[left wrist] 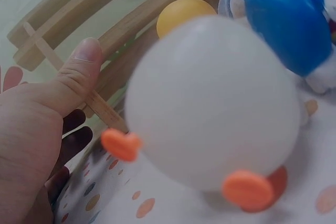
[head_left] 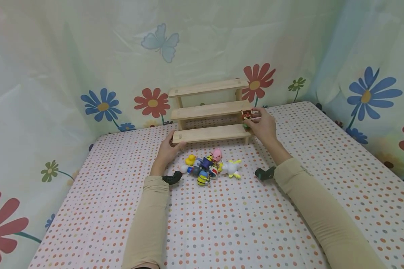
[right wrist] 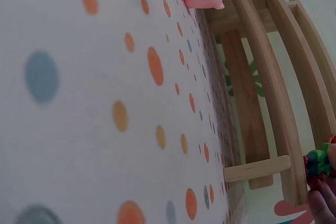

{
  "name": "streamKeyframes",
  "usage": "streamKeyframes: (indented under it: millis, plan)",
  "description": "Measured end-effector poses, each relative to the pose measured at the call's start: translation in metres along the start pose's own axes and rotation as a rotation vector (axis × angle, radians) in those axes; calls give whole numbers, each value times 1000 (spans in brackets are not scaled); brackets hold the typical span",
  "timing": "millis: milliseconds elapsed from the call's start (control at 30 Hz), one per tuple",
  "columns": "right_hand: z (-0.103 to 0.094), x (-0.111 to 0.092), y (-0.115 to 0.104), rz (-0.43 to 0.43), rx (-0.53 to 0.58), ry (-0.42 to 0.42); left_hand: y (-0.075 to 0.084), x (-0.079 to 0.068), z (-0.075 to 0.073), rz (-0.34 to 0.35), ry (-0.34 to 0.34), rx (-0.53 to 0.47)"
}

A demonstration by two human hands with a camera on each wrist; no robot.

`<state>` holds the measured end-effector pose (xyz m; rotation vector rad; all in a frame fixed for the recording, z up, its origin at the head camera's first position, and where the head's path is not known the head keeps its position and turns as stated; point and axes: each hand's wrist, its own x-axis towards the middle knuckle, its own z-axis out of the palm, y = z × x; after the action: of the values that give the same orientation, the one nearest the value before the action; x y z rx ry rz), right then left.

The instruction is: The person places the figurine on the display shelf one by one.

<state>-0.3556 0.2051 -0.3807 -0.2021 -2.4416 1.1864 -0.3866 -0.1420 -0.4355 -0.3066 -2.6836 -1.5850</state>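
Observation:
A three-tier wooden display shelf [head_left: 208, 133] stands at the back. My left hand [head_left: 167, 150] grips the left end of its lowest board; in the left wrist view the thumb [left wrist: 84, 69] lies along the wood, with the other fingers curled below. My right hand [head_left: 264, 125] pinches a small figurine [head_left: 247, 115] with a red-brown head over the right end of the lowest board. Its green and blue body [right wrist: 317, 162] shows at the board's end in the right wrist view. Part of it is hidden by the fingers.
Several toy figures lie heaped before the shelf, among them a pink one [head_left: 217, 154], a yellow duck [head_left: 190, 160], a yellow-and-blue one [head_left: 203, 178] and a white one [head_left: 230, 168] with yellow limbs. A white round toy [left wrist: 210, 103] with orange feet is close to the left wrist. A dotted cloth [head_left: 222, 224] covers the table.

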Motion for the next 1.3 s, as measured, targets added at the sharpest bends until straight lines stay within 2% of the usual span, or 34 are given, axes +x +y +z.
streamKeyframes:
  millis: [300, 633, 767, 867, 1100, 1300]
  plan:
    - [5, 0, -4, -32, 26, -4, -3, -4, -5, -10, 14, 6]
    - [11, -6, -6, -35, 56, -45, -6, -14, -12, -70, 21, 22]
    - [27, 0, -18, -78, 79, -100, -10, -25, -28, -96, 80, 50]
    - [29, 3, -26, -90, 77, -123, -10, -27, -34, -109, 103, 46]
    - [27, 2, -23, -74, 65, -112, -7, -20, -34, -95, 81, 62]
    - [32, -5, -13, -61, 59, -131, -9, -26, -28, -144, 79, 72]
